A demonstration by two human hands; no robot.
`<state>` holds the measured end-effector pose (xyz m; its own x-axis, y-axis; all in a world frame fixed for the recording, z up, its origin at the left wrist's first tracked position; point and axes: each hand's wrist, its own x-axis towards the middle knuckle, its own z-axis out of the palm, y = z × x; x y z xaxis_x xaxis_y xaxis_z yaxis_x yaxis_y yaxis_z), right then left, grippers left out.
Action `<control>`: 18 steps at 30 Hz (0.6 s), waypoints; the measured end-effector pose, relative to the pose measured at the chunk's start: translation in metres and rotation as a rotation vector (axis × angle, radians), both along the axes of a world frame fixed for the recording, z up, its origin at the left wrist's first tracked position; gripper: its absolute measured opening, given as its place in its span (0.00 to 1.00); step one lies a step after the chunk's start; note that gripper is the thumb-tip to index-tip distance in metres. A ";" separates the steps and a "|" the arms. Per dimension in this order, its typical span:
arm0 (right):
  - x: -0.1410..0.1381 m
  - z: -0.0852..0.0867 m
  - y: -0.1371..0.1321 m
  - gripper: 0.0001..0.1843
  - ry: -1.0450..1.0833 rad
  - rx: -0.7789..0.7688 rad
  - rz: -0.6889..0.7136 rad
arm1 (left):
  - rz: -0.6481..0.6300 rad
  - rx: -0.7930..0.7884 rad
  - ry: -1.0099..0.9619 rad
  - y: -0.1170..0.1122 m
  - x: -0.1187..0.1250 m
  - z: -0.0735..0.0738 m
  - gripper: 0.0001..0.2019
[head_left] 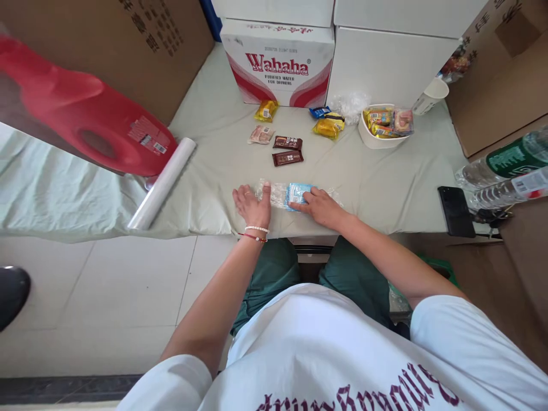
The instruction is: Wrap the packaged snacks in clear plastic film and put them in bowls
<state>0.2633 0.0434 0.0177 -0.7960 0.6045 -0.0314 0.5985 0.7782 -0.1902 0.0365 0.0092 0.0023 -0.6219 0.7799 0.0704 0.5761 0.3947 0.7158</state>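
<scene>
A small light-blue packet [298, 192] lies flat near the front edge of the cloth-covered table, on a strip of clear plastic film [277, 194]. My right hand [322, 208] rests over the packet's right side, its index finger stretched across the lower part and the other fingers partly curled. At the film's left end, my left hand [253, 206] lies with fingers spread and the thumb on the film. Just beyond are two brown snack bars [287, 158] and a pinkish wrapped snack [261, 135].
A plastic-wrap roll [162, 184] and a large red jug [98, 114] stand left. Behind are a Wahaba-style white box [282, 63], yellow snacks [329, 125] and a white bowl [385, 138] of snacks. A phone [456, 211] and bottles [509, 157] lie right.
</scene>
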 end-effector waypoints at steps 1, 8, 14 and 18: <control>0.000 0.000 0.000 0.27 0.001 -0.010 -0.004 | -0.015 -0.029 -0.011 0.004 0.003 0.001 0.23; 0.000 -0.004 0.008 0.25 0.085 -0.106 -0.034 | -0.281 0.103 -0.143 0.013 0.038 0.018 0.06; 0.016 -0.010 -0.008 0.17 0.222 -0.086 -0.031 | -0.750 0.130 -0.029 0.001 0.074 0.014 0.16; 0.050 -0.009 -0.039 0.17 0.364 -0.141 0.007 | -0.905 0.163 0.190 -0.010 0.073 -0.006 0.20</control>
